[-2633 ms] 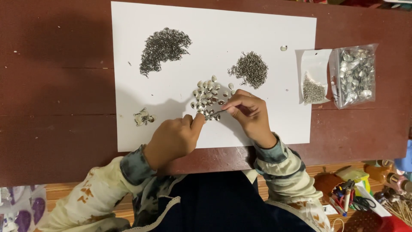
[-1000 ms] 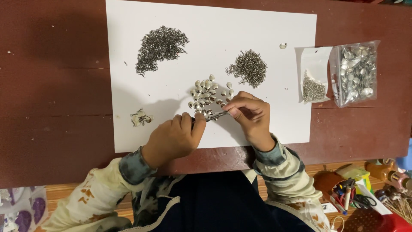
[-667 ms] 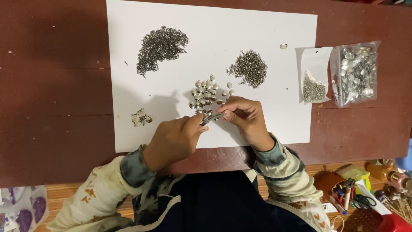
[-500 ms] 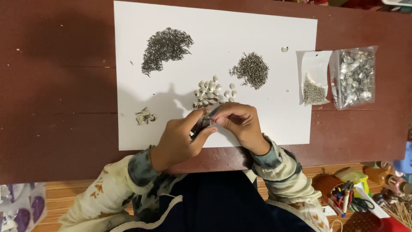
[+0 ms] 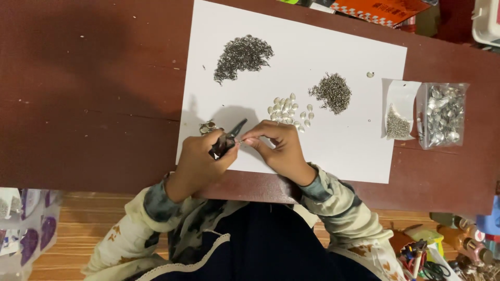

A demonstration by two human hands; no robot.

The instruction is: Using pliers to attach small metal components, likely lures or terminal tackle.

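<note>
The left hand point(image 5: 200, 158) was curled shut around small dark pliers point(image 5: 227, 140), whose tips pointed up and to the right over the white sheet point(image 5: 344, 151). The right hand point(image 5: 281, 151) sat just beside it, thumb and forefinger pinched together at the pliers' jaws on something too tiny to make out. Both hands hovered over the near edge of the sheet, which lay on a dark red table point(image 5: 88, 99).

Just beyond the right fingers lay a cluster of pale oval beads point(image 5: 289, 108). Further up the sheet were two heaps of fine metal bits, a larger one point(image 5: 242, 56) and a smaller one point(image 5: 331, 92). A few finished pieces point(image 5: 207, 126) lay by the left knuckles. Off the sheet to the right sat a small white packet point(image 5: 398, 109) and a clear bag of silvery parts point(image 5: 442, 114), touching each other.
</note>
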